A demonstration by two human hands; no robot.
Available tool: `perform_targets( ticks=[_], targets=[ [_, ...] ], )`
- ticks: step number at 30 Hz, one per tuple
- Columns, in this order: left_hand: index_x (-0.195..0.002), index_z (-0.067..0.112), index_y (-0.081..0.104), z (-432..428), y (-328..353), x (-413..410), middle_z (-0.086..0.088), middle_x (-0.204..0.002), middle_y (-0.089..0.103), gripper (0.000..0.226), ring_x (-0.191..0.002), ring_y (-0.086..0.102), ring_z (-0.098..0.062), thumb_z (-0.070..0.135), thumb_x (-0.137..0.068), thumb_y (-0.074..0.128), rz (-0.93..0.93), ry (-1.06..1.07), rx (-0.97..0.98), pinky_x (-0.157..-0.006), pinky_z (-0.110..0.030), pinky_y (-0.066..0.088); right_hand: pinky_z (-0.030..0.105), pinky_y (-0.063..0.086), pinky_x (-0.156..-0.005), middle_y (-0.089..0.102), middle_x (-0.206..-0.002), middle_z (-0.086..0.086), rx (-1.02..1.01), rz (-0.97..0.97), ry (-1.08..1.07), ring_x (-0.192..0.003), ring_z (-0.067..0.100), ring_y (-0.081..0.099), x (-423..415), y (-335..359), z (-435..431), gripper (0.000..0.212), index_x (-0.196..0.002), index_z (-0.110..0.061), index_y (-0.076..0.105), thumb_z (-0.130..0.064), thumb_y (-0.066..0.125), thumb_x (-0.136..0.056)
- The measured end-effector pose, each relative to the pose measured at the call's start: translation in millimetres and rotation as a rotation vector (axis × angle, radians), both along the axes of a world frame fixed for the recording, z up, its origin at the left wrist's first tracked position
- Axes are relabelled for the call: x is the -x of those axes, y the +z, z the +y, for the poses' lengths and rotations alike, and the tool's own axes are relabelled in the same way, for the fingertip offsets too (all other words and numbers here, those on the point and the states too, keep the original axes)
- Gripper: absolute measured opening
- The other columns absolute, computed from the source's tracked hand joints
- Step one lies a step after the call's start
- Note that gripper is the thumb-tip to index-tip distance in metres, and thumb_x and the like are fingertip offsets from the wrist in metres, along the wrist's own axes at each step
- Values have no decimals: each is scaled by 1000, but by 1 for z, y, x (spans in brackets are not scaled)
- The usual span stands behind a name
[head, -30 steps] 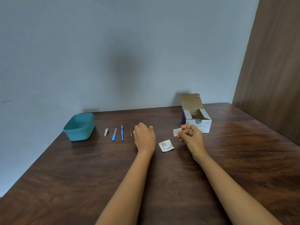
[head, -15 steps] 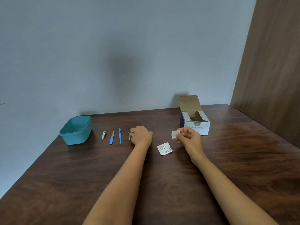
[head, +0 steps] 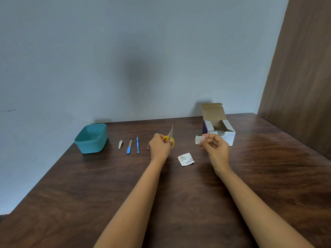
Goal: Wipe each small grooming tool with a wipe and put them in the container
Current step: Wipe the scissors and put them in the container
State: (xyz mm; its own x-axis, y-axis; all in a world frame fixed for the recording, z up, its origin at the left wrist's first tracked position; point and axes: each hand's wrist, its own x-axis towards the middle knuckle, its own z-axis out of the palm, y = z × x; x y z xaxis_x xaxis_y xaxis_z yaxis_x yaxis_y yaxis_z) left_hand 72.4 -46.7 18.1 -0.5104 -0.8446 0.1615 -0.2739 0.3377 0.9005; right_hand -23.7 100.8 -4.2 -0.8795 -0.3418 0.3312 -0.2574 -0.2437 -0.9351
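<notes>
My left hand [head: 160,148] grips small scissors [head: 170,136] by their yellow handles, with the thin blades pointing up and away above the table. A small white wipe [head: 199,139] is pinched at the fingertips of my right hand [head: 215,149], a hand's width right of the scissors. On the table to the left lie, in a row, tweezers [head: 147,142], a slim blue tool [head: 137,145], a blue-handled nail file [head: 129,147] and a nail clipper [head: 120,144]. The teal container [head: 91,138] stands open at the far left of the row.
A torn white wipe wrapper [head: 185,159] lies between my hands on the dark wooden table [head: 179,194]. An open cardboard box of wipes [head: 218,126] stands behind my right hand. A grey wall runs along the table's back edge, and a brown panel stands at the right.
My left hand picked the scissors up off the table and lifted them, blades up. My right hand still holds the wipe in about the same place.
</notes>
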Motion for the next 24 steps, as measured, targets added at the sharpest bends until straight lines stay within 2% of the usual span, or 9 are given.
perform_targets(
  ticks=[2,4,6,9,12,17,20,24],
  targets=[
    [-94,11,58,7,3,-10,5,-81,55,20,-77,54,-13,11,-81,72,133,-25,-131,-67,-22,49,18,55,-67,67,-80,9,31,-12,30,-71,8,65,-7,7,0,15,-93,-10,67,2,65,-85],
    [-93,9,61,16,3,-22,-1,-83,64,16,-78,61,-13,5,-81,72,254,-94,-273,-62,-17,54,15,53,-62,67,-73,4,53,-33,40,-63,2,64,-16,14,-3,15,-93,-7,67,5,64,-84],
    [-91,8,62,22,2,-35,-9,-87,69,12,-80,65,-17,3,-83,70,336,-164,-352,-63,-19,57,15,52,-60,68,-67,0,63,-60,49,-59,2,62,-28,19,-6,15,-91,-5,67,7,64,-83],
    [-92,11,63,27,-1,-52,-13,-92,71,10,-82,66,-17,9,-85,69,344,-211,-348,-71,-28,58,18,53,-62,70,-74,8,2,-74,95,-60,6,64,-47,19,-10,14,-91,-5,69,4,65,-82],
    [-93,13,62,29,-5,-68,-11,-90,72,11,-77,65,-15,15,-85,69,345,-234,-326,-62,-26,50,18,54,-60,70,-76,12,-42,-93,140,-62,11,66,-62,20,-12,11,-93,-2,68,2,66,-83],
    [-90,15,56,37,-12,-84,2,-72,70,13,-66,62,-9,13,-86,68,412,-240,-352,-56,-24,41,26,52,-65,69,-74,12,16,-294,269,-64,16,65,-85,23,-11,5,-90,-4,65,-1,65,-86],
    [-91,14,57,42,-16,-88,-2,-74,71,15,-71,61,-14,13,-84,70,451,-229,-363,-57,-26,44,27,52,-67,71,-76,9,-24,-306,330,-69,18,63,-95,22,-7,6,-85,-9,67,-3,66,-85],
    [-91,11,58,44,-10,-87,-7,-76,70,15,-71,63,-16,8,-83,70,552,-244,-484,-64,-25,53,22,52,-62,71,-72,4,-29,-276,278,-65,11,63,-99,27,-3,9,-80,-11,67,-2,68,-83]
  ],
)
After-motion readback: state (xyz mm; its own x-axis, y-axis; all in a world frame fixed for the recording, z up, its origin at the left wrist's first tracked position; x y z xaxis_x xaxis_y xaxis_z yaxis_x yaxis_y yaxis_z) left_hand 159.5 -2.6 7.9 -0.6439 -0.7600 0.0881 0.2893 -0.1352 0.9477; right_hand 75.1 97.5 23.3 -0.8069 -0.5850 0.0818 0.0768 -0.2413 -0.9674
